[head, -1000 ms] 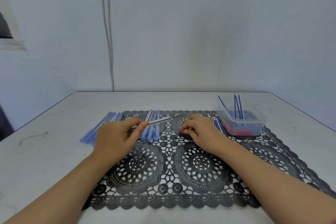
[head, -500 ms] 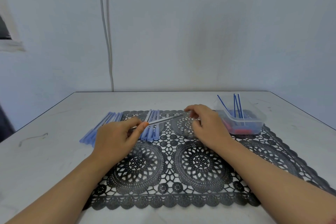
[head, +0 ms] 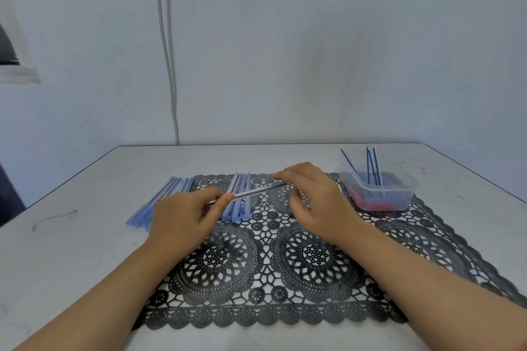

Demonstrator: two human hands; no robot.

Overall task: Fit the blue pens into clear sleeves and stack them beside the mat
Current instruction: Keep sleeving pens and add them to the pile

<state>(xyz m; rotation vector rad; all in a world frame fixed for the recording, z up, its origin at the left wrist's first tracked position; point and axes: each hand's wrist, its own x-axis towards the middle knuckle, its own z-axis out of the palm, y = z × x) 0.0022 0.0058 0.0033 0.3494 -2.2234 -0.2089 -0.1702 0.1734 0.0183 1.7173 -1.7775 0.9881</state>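
My left hand point(head: 182, 216) pinches a clear sleeve point(head: 251, 192) between thumb and forefinger, its free end pointing right and slightly away. My right hand point(head: 316, 202) hovers over that end with curled fingers, pinching a thin blue pen point(head: 281, 185) whose dark tip meets the sleeve's mouth; most of the pen is hidden by the hand. Both hands are above the far part of the black lace mat point(head: 285, 265). Several sleeved pens point(head: 159, 202) lie stacked on the table just left of the mat. Another group of pale blue sleeves point(head: 239, 202) lies on the mat's far left.
A clear plastic tub point(head: 379, 188) stands on the mat's far right corner, with three thin blue pens point(head: 370, 165) leaning up out of it and red bits at its bottom. The grey table point(head: 71, 236) ends at a wall behind, where a cable point(head: 168, 65) runs down.
My right hand lifted off the mat and moved left and up to the sleeve's free end. My left hand and the sleeve stayed almost still.
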